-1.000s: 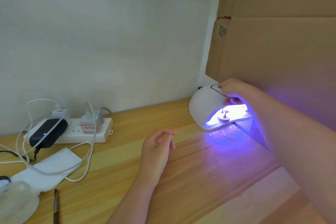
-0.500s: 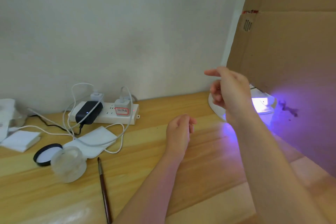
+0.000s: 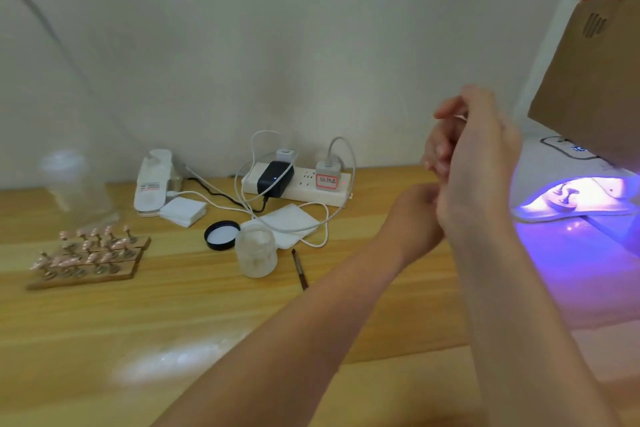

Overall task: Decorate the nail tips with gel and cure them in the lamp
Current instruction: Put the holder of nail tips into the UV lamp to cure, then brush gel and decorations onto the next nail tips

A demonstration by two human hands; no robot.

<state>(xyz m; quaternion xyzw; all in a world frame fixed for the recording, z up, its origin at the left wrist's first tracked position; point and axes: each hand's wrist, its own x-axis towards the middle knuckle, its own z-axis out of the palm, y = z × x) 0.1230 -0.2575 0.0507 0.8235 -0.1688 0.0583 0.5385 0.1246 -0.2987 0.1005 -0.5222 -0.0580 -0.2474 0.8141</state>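
Note:
My right hand [image 3: 481,170] is raised in the air left of the white curing lamp [image 3: 554,163], back toward me, fingers loosely bent, holding nothing. My left hand [image 3: 417,215] is lifted up against it and partly hidden behind it; nothing shows in it. The lamp glows violet, and a nail tip on a stand [image 3: 565,198] sits inside its opening. At the far left, wooden racks of pink nail tips [image 3: 90,255] stand on the table. A frosted gel jar [image 3: 256,250], its black lid [image 3: 221,235] and a thin brush [image 3: 300,270] lie mid-table.
A power strip [image 3: 298,185] with chargers and white cables sits by the wall. White pads [image 3: 183,211], a folded wipe [image 3: 289,224], a lying white bottle [image 3: 154,180] and a clear cup [image 3: 74,184] are nearby. A cardboard box [image 3: 606,62] overhangs the lamp.
My right hand left the lamp and moved left and up to meet my left hand, which rose from the table. My view swung left, showing the nail racks.

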